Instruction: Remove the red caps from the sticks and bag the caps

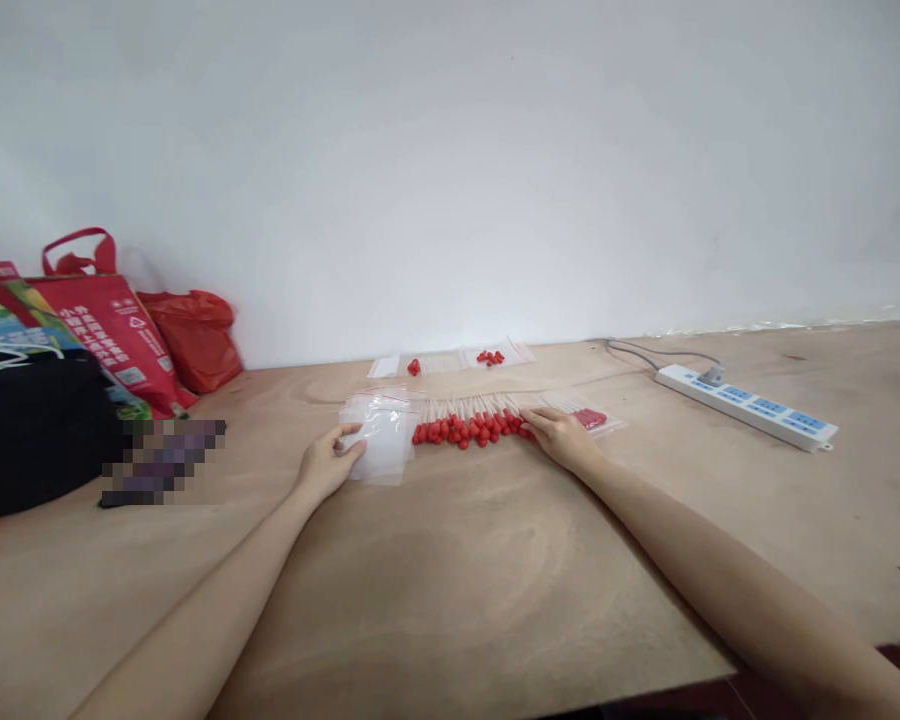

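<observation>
A stack of clear zip-lock bags [384, 445] lies flat on the wooden table. At its left edge is my left hand [331, 462], with the thumb and fingers apart and their tips touching or just over the bags. To the right of the stack spreads a row of white sticks with red tips [465, 430], the tips facing me. My right hand [561, 436] rests at the right end of this row, fingers stretched out over the last tips. What lies under those fingers is hidden. Just beyond it is a clear bag with red-tipped pieces inside [589, 419].
Two filled clear bags with red tips [489, 357] lie near the wall. A white power strip [746, 405] with a grey cable stands right. Red shopping bags [112, 330], a black bag [41, 430] and a pixelated dark item [165, 463] are on the left.
</observation>
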Demonstrator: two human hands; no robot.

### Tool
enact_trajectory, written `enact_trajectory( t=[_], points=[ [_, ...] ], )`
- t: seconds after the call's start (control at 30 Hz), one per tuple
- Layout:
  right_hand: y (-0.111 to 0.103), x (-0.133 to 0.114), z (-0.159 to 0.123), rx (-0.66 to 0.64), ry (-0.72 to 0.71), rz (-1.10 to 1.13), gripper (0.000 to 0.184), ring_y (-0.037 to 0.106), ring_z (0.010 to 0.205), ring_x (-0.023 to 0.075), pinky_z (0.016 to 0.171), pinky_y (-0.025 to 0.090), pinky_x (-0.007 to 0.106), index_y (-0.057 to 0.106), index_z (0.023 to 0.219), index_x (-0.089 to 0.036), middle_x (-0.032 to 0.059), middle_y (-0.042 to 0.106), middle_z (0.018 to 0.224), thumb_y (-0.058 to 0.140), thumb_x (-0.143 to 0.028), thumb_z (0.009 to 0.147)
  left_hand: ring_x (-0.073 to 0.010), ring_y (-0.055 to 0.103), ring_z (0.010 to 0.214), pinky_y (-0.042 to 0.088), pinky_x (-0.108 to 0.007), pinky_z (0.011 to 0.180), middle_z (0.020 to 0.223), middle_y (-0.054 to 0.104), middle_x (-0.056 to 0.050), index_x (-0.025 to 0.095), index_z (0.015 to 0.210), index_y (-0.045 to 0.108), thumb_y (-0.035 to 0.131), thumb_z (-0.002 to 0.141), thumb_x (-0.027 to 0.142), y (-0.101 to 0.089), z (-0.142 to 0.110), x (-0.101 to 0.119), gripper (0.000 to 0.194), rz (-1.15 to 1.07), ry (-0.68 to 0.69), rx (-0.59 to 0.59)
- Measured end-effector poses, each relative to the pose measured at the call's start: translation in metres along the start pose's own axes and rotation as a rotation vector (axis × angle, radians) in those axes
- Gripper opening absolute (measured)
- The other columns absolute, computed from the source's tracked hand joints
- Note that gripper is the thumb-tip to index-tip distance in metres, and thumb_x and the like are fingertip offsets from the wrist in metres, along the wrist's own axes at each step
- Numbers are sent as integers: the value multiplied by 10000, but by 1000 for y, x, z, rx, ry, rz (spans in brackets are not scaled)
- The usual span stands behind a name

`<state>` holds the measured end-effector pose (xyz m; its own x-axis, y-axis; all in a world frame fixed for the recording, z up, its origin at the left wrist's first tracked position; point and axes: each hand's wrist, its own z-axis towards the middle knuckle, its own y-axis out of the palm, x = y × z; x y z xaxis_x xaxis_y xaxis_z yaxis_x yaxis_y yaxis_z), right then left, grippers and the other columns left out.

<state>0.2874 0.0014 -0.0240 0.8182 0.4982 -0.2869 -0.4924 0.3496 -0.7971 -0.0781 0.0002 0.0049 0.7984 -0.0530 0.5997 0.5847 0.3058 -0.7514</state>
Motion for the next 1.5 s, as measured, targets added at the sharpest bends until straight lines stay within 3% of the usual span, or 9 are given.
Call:
enact_trajectory(
  t=[0.27,0.47,0.6,0.73,0.87,1.0,1.17,1.3,1.5],
  points=[
    [-4,-1,2,157,162,106,361,592,856,206,776,446,334,550,1089,-156,107,627,986,411,-360,826,-294,385,1132,313,-452,920,1219,450,-111,223,1065,581,438,772,408,-1,-15,19,375,385,91,106],
    [-18,17,1,304,518,-154,357,492,1000,288,862,313,475,595,1009,-168,138,563,1060,413,-398,806,-302,263,1248,211,-532,959,1365,323,-102,266,1184,492,395,792,470,3,-36,39,453,491,195,-72],
    [-28,36,-4,238,844,-288,537,425,1066,367,829,296,539,539,1105,-123,216,502,1117,465,-500,730,-316,207,1279,128,-598,951,1398,276,-94,295,1232,437,355,787,537,7,-37,39,513,508,176,-280],
    [-39,58,-7,62,1016,-207,709,492,991,366,759,372,491,545,1074,-114,222,557,1031,573,-607,565,-310,264,1253,133,-595,945,1363,348,-82,310,1209,459,342,793,535,9,-26,34,487,522,146,-267],
    [-47,70,-7,-61,1037,79,496,586,725,290,557,415,334,631,737,-116,148,625,692,682,-527,465,-285,363,1186,211,-512,944,1269,463,-75,288,1108,546,367,794,500,10,-20,29,418,538,193,-103],
    [-50,70,-9,42,1038,212,284,562,556,243,470,368,296,559,487,-166,60,529,435,710,-406,464,-252,436,1118,221,-472,943,1173,539,-73,251,1010,594,389,809,431,10,-23,29,338,512,278,11],
    [-53,60,-6,310,969,310,286,575,620,184,502,426,271,531,655,-177,49,585,607,559,-462,651,-235,475,1096,206,-480,965,1160,569,-50,249,1020,583,375,827,390,8,-23,31,317,434,270,-149],
    [-53,24,2,473,694,887,345,567,601,132,538,462,253,499,721,-191,17,596,688,578,-517,645,-224,423,1166,190,-470,998,1246,502,-73,227,1111,535,374,830,396,8,-21,29,365,381,299,-235],
    [-34,-58,-9,-266,476,1304,370,552,556,85,557,439,213,567,699,-144,-8,612,646,750,-411,521,-230,426,1163,193,-508,999,1198,538,-85,198,1077,543,348,846,363,12,-21,22,344,315,394,-82]
  ],
)
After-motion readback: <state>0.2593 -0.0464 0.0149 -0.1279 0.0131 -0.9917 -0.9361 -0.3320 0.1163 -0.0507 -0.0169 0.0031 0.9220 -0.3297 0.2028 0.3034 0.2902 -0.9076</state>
